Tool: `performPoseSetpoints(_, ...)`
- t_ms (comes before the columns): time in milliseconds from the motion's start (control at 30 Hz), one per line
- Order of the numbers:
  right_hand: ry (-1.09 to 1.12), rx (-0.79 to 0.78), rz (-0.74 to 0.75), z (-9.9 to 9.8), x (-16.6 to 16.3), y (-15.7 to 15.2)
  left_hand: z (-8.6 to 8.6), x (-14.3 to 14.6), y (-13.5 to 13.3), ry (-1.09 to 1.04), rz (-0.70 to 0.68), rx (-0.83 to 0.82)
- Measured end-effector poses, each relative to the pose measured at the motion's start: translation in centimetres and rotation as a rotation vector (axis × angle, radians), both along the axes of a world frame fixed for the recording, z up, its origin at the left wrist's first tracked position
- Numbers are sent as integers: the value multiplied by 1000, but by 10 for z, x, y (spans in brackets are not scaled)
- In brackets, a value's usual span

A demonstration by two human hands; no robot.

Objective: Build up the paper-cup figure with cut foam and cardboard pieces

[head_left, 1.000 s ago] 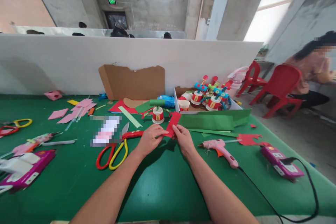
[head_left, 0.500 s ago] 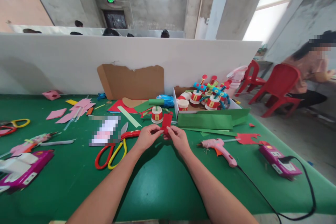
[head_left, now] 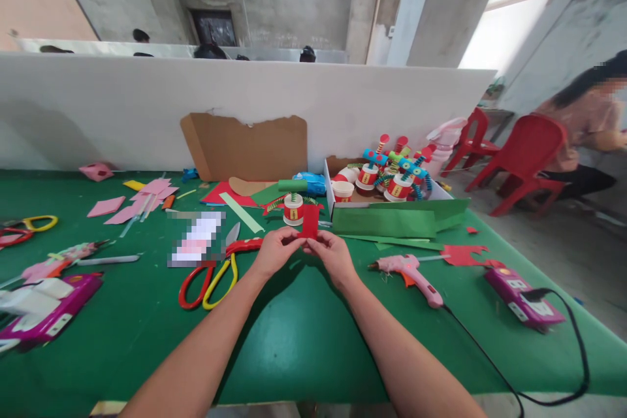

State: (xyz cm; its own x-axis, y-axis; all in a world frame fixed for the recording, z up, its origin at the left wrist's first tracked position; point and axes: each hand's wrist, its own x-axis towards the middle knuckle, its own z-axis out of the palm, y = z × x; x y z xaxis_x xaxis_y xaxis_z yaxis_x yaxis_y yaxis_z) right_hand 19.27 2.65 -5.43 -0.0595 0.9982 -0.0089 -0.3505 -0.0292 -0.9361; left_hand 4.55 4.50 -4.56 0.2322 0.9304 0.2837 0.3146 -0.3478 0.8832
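Two bare hands met over the green, smooth-topped table, both on one small rectangle of red paper. The left hand pinched its lower left edge between thumb and forefinger; the right hand pinched the lower right the same way. How the other fingers lay beneath could not be made out. The paper stood upright, flat and matte, just in front of a single paper-cup figure and overlapping its right side from view. That figure had springy, pleated green arms and a green paper roll on top.

Behind, an open cardboard box held at least three similar figures, too tangled to count surely, and one upright cup. Two pink glue guns lay out, one right, one left, as did two purple plastic power strips, the right one whole, the left one cut off by the frame. Of two pairs of scissors, the nearer had its blades partly covered by a pixelated patch.
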Motion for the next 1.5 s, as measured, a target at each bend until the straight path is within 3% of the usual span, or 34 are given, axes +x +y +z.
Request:
performPoseSetpoints(500,16,-53,-12,-2,-1,-1,2,0,-5,176,-53,111)
performPoseSetpoints(867,175,-118,17,2,-1,-2,4,-3,-5,310,-66,170)
performPoseSetpoints(1200,134,-145,-21,-9,1,2,2,2,-5,135,-40,50)
performPoseSetpoints(1500,122,-115,27,-4,0,0,1,3,-1,66,-12,-73)
